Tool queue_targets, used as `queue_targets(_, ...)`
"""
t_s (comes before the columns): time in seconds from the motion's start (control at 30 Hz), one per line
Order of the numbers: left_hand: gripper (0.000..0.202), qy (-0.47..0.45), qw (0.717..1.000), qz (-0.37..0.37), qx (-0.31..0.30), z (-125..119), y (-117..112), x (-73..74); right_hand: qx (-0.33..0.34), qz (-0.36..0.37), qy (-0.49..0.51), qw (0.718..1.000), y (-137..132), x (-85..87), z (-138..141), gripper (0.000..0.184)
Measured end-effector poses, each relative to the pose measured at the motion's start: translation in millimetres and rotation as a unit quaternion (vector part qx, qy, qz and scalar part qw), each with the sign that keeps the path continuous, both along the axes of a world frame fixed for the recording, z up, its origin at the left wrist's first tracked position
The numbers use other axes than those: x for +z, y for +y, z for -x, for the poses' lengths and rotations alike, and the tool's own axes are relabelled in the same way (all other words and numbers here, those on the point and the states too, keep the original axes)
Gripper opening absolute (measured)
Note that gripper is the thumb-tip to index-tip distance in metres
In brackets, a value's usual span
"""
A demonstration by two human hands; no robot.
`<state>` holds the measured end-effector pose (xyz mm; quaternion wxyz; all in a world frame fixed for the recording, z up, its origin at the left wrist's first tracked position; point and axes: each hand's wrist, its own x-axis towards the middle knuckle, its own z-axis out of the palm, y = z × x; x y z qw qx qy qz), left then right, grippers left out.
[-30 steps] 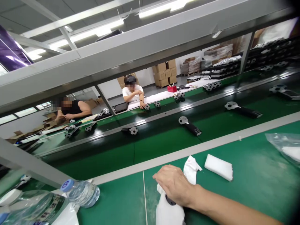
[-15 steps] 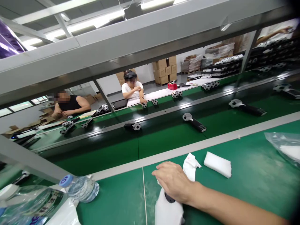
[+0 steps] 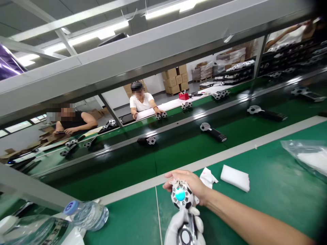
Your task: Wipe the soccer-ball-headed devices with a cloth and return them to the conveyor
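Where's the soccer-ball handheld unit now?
In the head view, the soccer-ball handheld unit sits in the right hand at bottom centre, over the green bench, handle in white cloth, crumpled tissue just right.

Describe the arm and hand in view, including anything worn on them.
The right forearm is bare, with no sleeve, watch or band showing. The right hand wears no glove, and no ring or other marking can be seen on it.
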<state>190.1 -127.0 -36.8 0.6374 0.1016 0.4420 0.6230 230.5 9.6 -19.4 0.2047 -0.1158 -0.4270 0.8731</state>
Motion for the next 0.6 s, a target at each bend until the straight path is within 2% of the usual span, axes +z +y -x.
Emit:
queue_targets(0.07, 0.034, -0.014, 1.0, 0.006, -0.007, 4, 1, -1.3, -0.107, -0.113, -0.024, 0.988, -14, 0.4, -3, 0.035)
queue_targets(0.13, 0.034, -0.03, 0.999, 0.007, -0.01, 7, 2, -1.3, -0.179, -0.269, -0.035, 0.946, -22, 3.4, -7, 0.033)
queue_targets(0.2, 0.033, -0.038, 0.999, 0.007, -0.012, 7, 2, -0.5, -0.194, -0.374, -0.039, 0.906, -24, 7.1, -11, 0.03)
queue_targets(0.23, 0.033, -0.041, 0.999, 0.008, -0.016, 7, 2, 0.0, -0.186, -0.389, -0.047, 0.901, -23, 8.5, -11, 0.03)
queue_targets(0.27, 0.033, -0.044, 0.999, 0.01, -0.021, 6, 2, 0.8, -0.169, -0.375, -0.057, 0.91, -20, 9.3, -10, 0.029)
queue_targets(0.3, 0.033, -0.045, 0.998, 0.012, -0.029, 4, 3, 1.6, -0.14, -0.324, -0.07, 0.933, -16, 9.3, -7, 0.029)
queue_targets(0.37, 0.037, -0.045, 0.998, 0.016, -0.043, 2, 3, 3.9, -0.061, -0.164, -0.093, 0.98, -6, 6.4, 0, 0.027)
queue_targets(0.43, 0.04, -0.04, 0.998, 0.02, -0.051, 1, 4, 7.1, 0.004, -0.025, -0.103, 0.994, 5, 0.7, 8, 0.024)
queue_targets(0.5, 0.044, -0.029, 0.998, 0.029, -0.053, 1, 5, 10.7, 0.014, 0.027, -0.113, 0.993, 14, -4.6, 14, 0.021)
queue_targets(0.6, 0.047, -0.006, 0.998, 0.05, -0.045, 3, 4, 14.7, -0.05, 0.026, -0.115, 0.992, 22, -4.0, 16, 0.015)
